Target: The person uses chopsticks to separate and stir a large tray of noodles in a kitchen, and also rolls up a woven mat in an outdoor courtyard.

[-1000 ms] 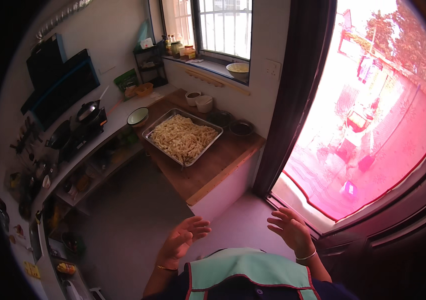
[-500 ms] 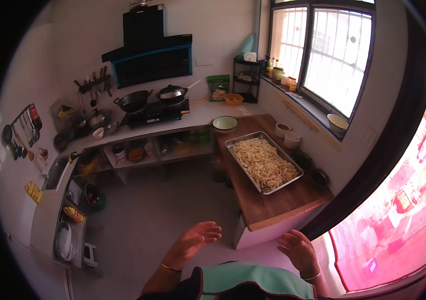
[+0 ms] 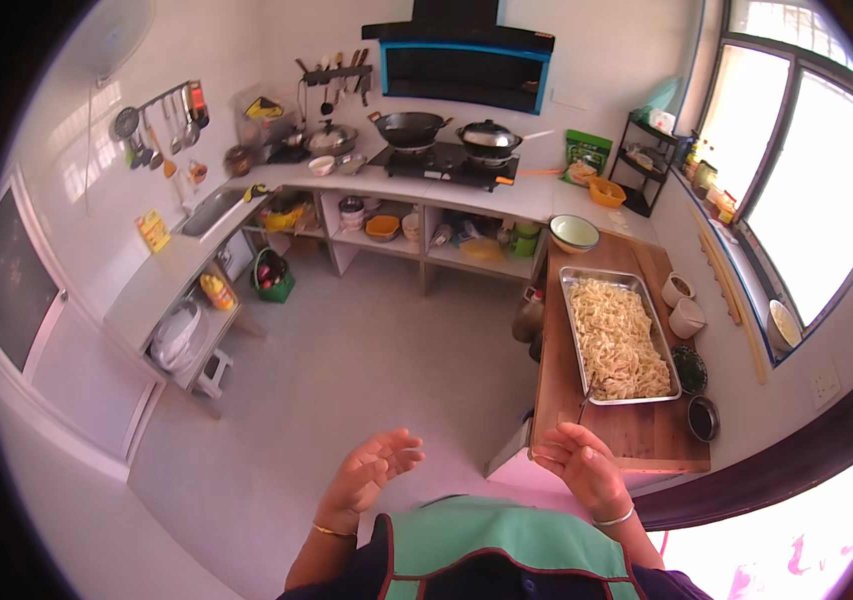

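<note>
Head view: clock directions run from the middle of the view unless the tray is named.
Left hand (image 3: 374, 468): between 6 and 7 o'clock, raised, fingers loosely spread and slightly bent, holding nothing; a gold-coloured bracelet (image 3: 334, 532) rings the wrist.
Right hand (image 3: 581, 465): between 4 and 5 o'clock, raised, fingers half curled, nothing seen in its grasp; a pale bangle (image 3: 614, 517) rings the wrist. Its fingertips overlap the near part of the desk (image 3: 661, 445) in view; whether they touch it cannot be told.
Metal tray (image 3: 568, 300): between 3 and 4 o'clock, flat on the wooden-topped desk, nearer the right hand than the left.
Noodle-like strips (image 3: 614, 335): pale yellow, heaped across the tray.
Thin dark stick (image 3: 586, 400): at the tray's 7 o'clock corner, just beyond the right fingertips in view.
Enamel bowl (image 3: 574, 233): near the tray's 11 o'clock, pale inside with a dark rim.
White cups: two, near the tray's 2 o'clock, the farther one (image 3: 677, 290) dark inside.
Dark bowls: two, between the tray's 4 and 5 o'clock, the nearer one (image 3: 702, 418) close to the desk's edge.
Apron (image 3: 516, 530): between 5 and 6 o'clock, green with dark red edging.
Stove (image 3: 441, 165): 12 o'clock, carrying an uncovered black wok (image 3: 409, 130) and a lidded wok (image 3: 489, 138).
Green basket (image 3: 274, 288): 9 o'clock, on the floor (image 3: 346, 350).
</note>
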Demonstrator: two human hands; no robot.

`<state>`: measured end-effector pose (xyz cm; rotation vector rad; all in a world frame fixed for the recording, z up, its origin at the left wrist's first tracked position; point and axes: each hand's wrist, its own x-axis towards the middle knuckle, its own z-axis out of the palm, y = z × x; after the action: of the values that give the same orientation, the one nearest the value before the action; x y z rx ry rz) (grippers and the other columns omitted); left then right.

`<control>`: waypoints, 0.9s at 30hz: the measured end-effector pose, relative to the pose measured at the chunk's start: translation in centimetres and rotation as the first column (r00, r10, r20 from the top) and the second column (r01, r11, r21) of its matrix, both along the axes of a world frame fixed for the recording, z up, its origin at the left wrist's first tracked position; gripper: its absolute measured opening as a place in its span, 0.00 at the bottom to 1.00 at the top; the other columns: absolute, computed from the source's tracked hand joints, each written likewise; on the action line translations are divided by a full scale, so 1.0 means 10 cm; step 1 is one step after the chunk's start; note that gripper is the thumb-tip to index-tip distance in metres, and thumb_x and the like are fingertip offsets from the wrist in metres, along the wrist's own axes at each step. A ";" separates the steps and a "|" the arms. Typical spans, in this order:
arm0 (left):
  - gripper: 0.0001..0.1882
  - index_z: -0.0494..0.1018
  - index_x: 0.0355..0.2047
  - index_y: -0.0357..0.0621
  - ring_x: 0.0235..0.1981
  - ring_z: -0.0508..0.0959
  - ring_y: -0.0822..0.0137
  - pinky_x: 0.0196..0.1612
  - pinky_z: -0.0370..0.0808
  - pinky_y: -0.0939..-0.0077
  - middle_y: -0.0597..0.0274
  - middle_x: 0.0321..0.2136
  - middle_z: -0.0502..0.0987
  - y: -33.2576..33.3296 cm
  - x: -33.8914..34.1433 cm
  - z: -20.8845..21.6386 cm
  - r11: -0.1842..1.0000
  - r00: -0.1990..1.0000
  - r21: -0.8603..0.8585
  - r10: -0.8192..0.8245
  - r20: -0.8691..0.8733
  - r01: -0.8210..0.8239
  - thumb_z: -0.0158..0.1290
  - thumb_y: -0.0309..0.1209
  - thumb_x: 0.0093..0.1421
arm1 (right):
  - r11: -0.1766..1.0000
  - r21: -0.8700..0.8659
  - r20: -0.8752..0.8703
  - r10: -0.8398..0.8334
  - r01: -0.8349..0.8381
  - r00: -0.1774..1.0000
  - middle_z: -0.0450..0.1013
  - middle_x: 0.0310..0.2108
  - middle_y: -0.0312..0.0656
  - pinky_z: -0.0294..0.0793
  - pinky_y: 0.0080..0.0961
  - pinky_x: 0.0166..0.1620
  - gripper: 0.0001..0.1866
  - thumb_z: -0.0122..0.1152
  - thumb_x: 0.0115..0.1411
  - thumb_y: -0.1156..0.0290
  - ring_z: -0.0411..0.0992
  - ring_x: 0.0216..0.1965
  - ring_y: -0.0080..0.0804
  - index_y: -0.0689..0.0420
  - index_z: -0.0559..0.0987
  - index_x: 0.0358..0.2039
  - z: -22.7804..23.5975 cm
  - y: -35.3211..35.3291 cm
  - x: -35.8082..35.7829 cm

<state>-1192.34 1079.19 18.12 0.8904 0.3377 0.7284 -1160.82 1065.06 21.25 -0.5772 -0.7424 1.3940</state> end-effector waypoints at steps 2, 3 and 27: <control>0.28 0.62 0.56 0.38 0.52 0.71 0.55 0.57 0.66 0.61 0.50 0.51 0.69 -0.15 0.02 0.00 0.999 0.999 0.005 0.032 0.007 -0.033 0.53 0.35 0.56 | 0.999 0.001 -0.021 0.038 -0.038 0.999 0.64 0.56 0.50 0.59 0.42 0.61 0.24 0.49 0.63 0.66 0.62 0.58 0.46 0.60 0.63 0.58 -0.05 -0.02 0.06; 0.28 0.61 0.56 0.37 0.51 0.71 0.54 0.57 0.66 0.60 0.48 0.51 0.69 -0.22 0.04 0.01 0.999 0.999 0.012 0.047 0.009 -0.047 0.52 0.34 0.56 | 0.998 0.006 -0.032 0.056 -0.056 0.998 0.64 0.56 0.50 0.60 0.42 0.61 0.24 0.50 0.63 0.66 0.63 0.58 0.46 0.60 0.63 0.57 -0.07 -0.03 0.09; 0.32 0.61 0.56 0.38 0.50 0.72 0.54 0.55 0.68 0.61 0.47 0.51 0.69 0.31 0.65 0.18 0.952 0.950 0.056 -0.292 -0.110 0.300 0.55 0.39 0.54 | 0.965 -0.025 -0.085 -0.263 0.261 0.961 0.64 0.56 0.50 0.60 0.42 0.61 0.25 0.52 0.62 0.66 0.63 0.57 0.48 0.60 0.64 0.57 -0.27 -0.53 -0.01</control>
<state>-1185.84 1082.28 19.90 1.0230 0.2600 0.4204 -1160.93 1059.78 18.59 -0.5981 -0.5643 1.1710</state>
